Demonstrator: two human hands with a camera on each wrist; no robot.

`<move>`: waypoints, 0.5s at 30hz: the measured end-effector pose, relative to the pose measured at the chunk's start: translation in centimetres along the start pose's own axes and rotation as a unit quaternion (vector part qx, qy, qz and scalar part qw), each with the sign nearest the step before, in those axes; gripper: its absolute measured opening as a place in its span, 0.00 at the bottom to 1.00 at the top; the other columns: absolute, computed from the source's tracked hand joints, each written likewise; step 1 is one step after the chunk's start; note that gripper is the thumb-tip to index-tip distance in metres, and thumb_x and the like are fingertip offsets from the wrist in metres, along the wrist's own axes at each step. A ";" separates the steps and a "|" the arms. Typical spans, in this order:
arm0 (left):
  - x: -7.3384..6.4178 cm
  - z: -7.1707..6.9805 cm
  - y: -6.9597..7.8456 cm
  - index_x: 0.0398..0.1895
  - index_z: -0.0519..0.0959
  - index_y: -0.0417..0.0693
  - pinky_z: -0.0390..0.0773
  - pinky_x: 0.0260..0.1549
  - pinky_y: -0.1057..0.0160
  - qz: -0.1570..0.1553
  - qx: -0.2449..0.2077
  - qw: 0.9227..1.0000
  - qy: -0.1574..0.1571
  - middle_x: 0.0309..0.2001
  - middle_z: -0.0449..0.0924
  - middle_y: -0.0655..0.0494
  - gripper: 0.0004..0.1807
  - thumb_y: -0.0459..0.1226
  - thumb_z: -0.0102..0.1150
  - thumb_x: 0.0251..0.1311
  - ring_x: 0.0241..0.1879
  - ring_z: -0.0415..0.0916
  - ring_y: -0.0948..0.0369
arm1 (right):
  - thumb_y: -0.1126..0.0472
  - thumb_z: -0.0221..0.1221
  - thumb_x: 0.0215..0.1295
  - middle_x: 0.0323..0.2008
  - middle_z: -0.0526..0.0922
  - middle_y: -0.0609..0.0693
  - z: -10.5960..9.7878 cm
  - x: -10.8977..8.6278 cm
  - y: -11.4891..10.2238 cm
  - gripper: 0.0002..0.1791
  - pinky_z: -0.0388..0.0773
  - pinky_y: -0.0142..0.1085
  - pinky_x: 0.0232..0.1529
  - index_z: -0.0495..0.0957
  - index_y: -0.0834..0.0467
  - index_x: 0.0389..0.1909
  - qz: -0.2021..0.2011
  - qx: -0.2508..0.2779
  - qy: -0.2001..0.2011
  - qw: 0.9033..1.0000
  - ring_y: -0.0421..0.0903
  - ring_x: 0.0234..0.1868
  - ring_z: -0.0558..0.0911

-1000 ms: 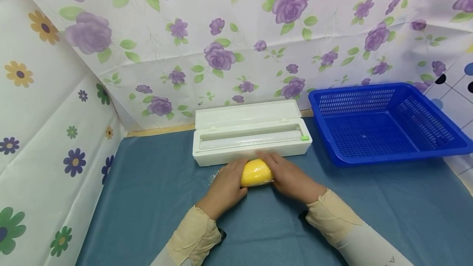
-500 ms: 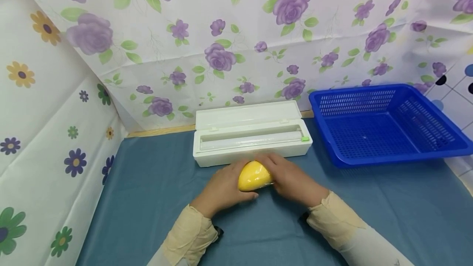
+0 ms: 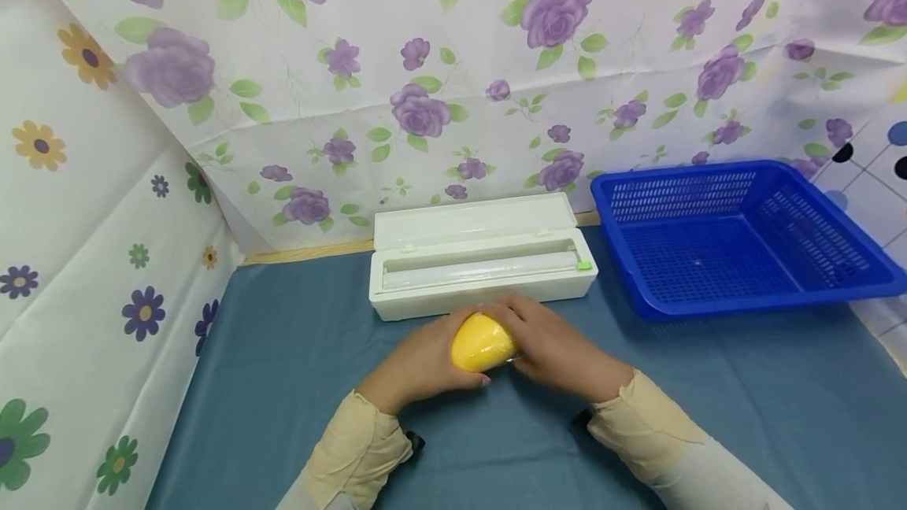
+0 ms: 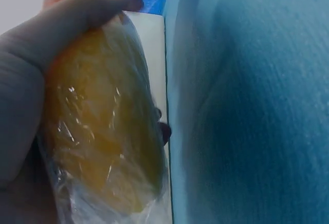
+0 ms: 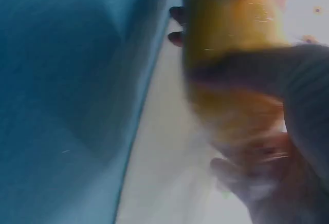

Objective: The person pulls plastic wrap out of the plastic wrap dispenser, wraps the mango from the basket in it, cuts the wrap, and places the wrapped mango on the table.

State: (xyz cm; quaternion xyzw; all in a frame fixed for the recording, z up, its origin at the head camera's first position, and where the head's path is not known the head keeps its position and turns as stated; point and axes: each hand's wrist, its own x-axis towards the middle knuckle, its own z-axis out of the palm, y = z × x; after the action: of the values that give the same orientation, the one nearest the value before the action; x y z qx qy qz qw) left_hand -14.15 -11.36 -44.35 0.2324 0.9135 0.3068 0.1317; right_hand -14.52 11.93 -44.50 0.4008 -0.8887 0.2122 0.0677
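A smooth, rounded yellow thing, fruit-like but of unclear kind, is wrapped in clear cling film and held between both hands over the table. My left hand grips its left side, thumb along the near side. From the right, my right hand holds the other end, its fingers over the top. In the left wrist view the film looks wrinkled, with loose folds at the lower end. The right wrist view is blurred, with a thumb lying across the yellow thing.
Just behind the hands stands a white cling film box, lid up, with a film roll inside and a green slider. A blue basket sits at the back right. Blue-green cloth covers the table, and flowered sheeting lines the walls.
The wrapped yellow thing has turned and tilted in the hands, showing a rounder end, and shifted slightly left and nearer. My left hand moved with it, its thumb now reaching further under.
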 end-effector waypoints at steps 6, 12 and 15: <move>0.0 0.3 0.5 0.75 0.62 0.53 0.77 0.47 0.53 0.014 0.079 0.996 0.034 0.52 0.80 0.55 0.52 0.54 0.76 0.47 0.44 0.77 0.59 | 0.47 0.71 0.60 0.73 0.64 0.55 -1.2 -0.3 -1.1 0.49 0.72 0.54 0.68 0.56 0.50 0.78 0.014 0.049 -0.021 0.998 0.54 0.72 0.68; -0.3 0.5 1.6 0.72 0.63 0.52 0.75 0.43 0.54 0.037 0.114 0.991 0.066 0.47 0.81 0.58 0.51 0.55 0.76 0.46 0.39 0.76 0.61 | 0.46 0.52 0.77 0.70 0.71 0.48 -0.9 0.3 -1.5 0.29 0.73 0.49 0.67 0.64 0.50 0.74 0.013 0.082 0.027 0.996 0.47 0.69 0.72; -0.5 0.5 2.1 0.73 0.63 0.54 0.74 0.44 0.55 0.046 0.108 0.990 0.074 0.49 0.80 0.59 0.51 0.55 0.76 0.46 0.41 0.76 0.62 | 0.54 0.53 0.78 0.63 0.78 0.48 -0.5 0.4 -1.1 0.23 0.76 0.49 0.64 0.70 0.52 0.70 0.009 0.091 0.071 0.993 0.46 0.63 0.77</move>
State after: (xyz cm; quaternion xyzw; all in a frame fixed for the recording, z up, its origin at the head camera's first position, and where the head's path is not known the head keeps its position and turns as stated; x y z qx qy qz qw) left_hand -12.79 -9.94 -43.39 0.2641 0.9368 0.2285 0.0239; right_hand -14.01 11.29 -43.56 0.3814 -0.8622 0.3203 0.0921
